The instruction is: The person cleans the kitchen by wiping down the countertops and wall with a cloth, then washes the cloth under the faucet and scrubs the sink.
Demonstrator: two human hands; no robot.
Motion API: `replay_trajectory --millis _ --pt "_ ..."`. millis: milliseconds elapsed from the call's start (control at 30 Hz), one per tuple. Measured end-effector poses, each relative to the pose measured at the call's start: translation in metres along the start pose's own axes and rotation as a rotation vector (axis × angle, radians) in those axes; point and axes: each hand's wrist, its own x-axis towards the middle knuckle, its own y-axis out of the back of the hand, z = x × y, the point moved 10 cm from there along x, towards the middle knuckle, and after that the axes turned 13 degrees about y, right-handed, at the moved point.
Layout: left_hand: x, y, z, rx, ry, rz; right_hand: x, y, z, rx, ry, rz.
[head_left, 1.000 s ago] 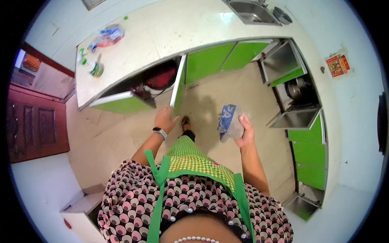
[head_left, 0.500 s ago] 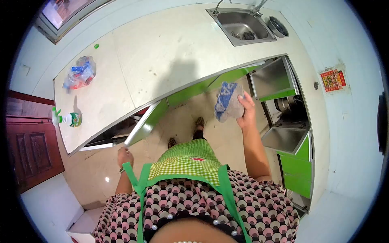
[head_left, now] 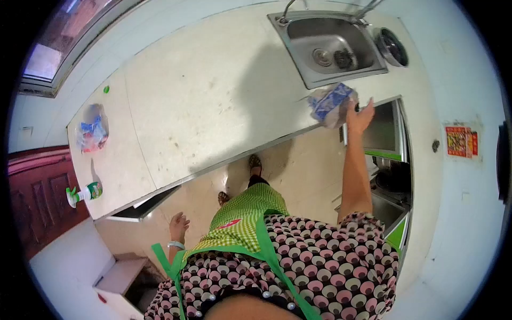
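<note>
A crumpled grey-and-blue cloth [head_left: 333, 104] overlaps the counter's front edge below the sink. My right hand [head_left: 360, 116] grips its right side, with one finger standing apart from it. Whether the cloth rests on the counter cannot be made out. Low on the left, my left hand [head_left: 179, 226] is open and holds nothing, its fingers loosely bent. It is below the counter front, near a dark-panelled cabinet door [head_left: 152, 205] that stands ajar.
The steel sink [head_left: 330, 50] has a dark scrubber in it, with a metal bowl [head_left: 392, 48] beside it. A spray bottle [head_left: 85, 193], plastic bag [head_left: 92, 130] and green cap [head_left: 106, 89] lie on the counter [head_left: 176, 96]. Open cabinet doors [head_left: 384, 128] stand at the right.
My right hand has carried the cloth up and right to the counter edge by the sink. My left hand has let go of the cabinet door. The view has shifted, showing more counter.
</note>
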Motion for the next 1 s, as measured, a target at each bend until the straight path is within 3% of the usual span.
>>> replay_trajectory --millis 67,100,167,233,267,300,367,400,467,567,667,733,767,800,833,867,900,967,1000 --pt "-0.019 -0.028 0.024 0.292 -0.203 -0.063 0.005 -0.034 -0.012 -0.483 0.346 -0.122" --pt "-0.021 -0.030 0.026 0.295 -0.180 -0.041 0.001 -0.058 -0.010 -0.471 0.339 -0.150" --pt "-0.034 -0.044 0.035 0.437 -0.349 -0.082 -0.030 -0.102 -0.039 -0.722 0.473 -0.165" --pt "-0.049 -0.036 0.023 0.419 -0.316 -0.034 -0.081 -0.126 -0.107 -0.428 0.514 -0.262" --pt "-0.052 -0.036 0.024 0.446 -0.304 -0.016 -0.108 -0.154 -0.139 -0.512 0.505 -0.464" --pt "-0.054 -0.036 0.023 0.471 -0.293 0.000 -0.142 -0.169 -0.184 -0.331 0.691 -0.541" --pt "-0.070 -0.049 0.045 0.459 -0.333 0.032 -0.181 -0.200 -0.267 0.264 0.664 -0.802" --pt "-0.084 -0.053 0.060 0.447 -0.382 0.058 -0.213 -0.209 -0.300 0.407 0.728 -0.833" --pt "-0.102 -0.045 0.068 0.508 -0.444 0.115 -0.319 -0.224 -0.355 0.516 0.865 -1.066" --pt "-0.124 -0.056 0.112 0.610 -0.545 0.187 -0.358 -0.232 -0.407 0.636 1.067 -1.194" --pt "-0.136 -0.064 0.150 0.619 -0.634 0.199 -0.364 -0.246 -0.399 0.703 1.083 -1.192" --pt "-0.126 -0.052 0.144 0.584 -0.670 0.187 -0.339 -0.221 -0.365 0.641 1.131 -0.968" --pt "-0.108 -0.052 0.140 0.552 -0.654 0.150 -0.263 -0.219 -0.328 0.515 0.834 -1.091" --pt "-0.093 -0.054 0.144 0.525 -0.646 0.115 -0.219 -0.209 -0.308 0.511 0.836 -0.882" --pt "-0.089 -0.054 0.149 0.523 -0.646 0.115 -0.225 -0.211 -0.304 0.433 0.907 -0.935" --pt "-0.081 -0.062 0.152 0.502 -0.663 0.100 -0.167 -0.196 -0.235 0.125 0.903 -0.668" --pt "-0.077 -0.065 0.156 0.498 -0.685 0.080 -0.138 -0.200 -0.204 -0.088 0.814 -0.683" --pt "-0.089 -0.073 0.176 0.529 -0.693 0.060 -0.077 -0.212 -0.146 -0.253 0.740 -0.514" --pt "-0.089 -0.074 0.184 0.570 -0.689 0.038 -0.066 -0.230 -0.163 -0.261 0.756 -0.508"
